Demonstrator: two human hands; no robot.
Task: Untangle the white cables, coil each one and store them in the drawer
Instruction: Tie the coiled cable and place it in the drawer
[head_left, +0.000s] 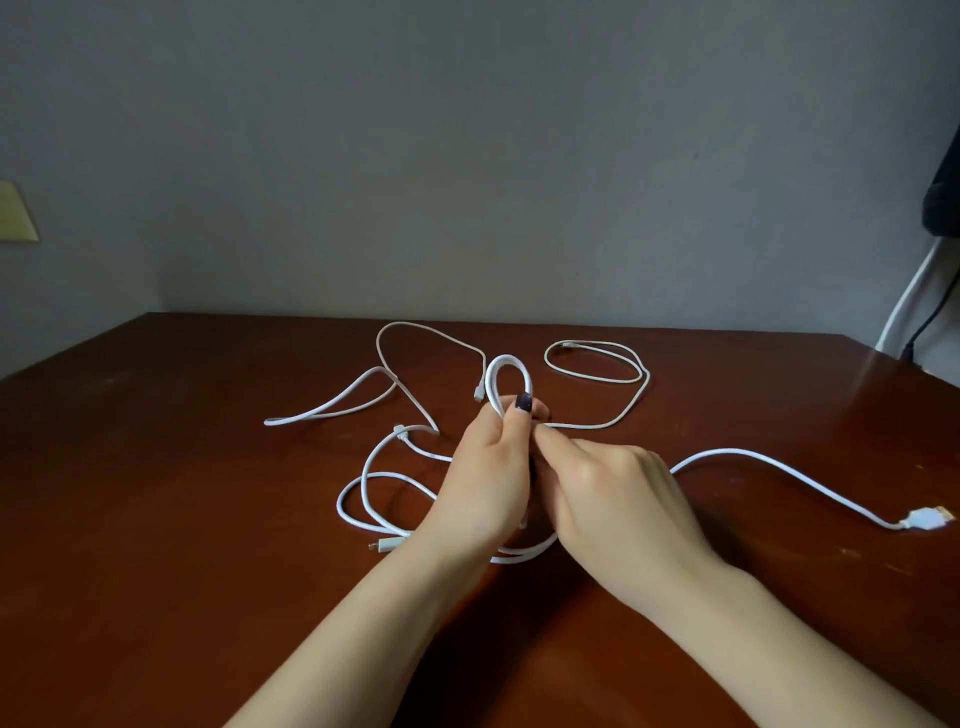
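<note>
White cables (727, 450) are lying tangled across the middle of the brown table (156, 519), and one small loop (506, 358) of them is standing up out of the left hand (483, 467). The thumb (522, 410), its nail painted dark, is pressing the two legs of that loop against the curled fingers, so the left hand is pinching the loop at its base. The right hand (613, 493) is sitting just to the right and touching the left hand. Its fingers are curling under and its forefinger (550, 441) is reaching toward the base of the loop. Whether those fingers are gripping a strand is hidden, so I cannot tell.

From behind the right hand a thick strand is running right and nearer, ending in a flat plug (927, 519) close to the table's right edge. Beyond the hands, on the far right, a thin strand is curling into an oval ring (546, 358) flat on the wood. On the far left another thin strand is arching away from the hands, and a thick one is stretching out to a free end (270, 422). Left of the left wrist several wide coils (340, 506) are overlapping, with a small connector (375, 545) lying on their near side.

A grey wall (467, 156) is rising behind the table.
</note>
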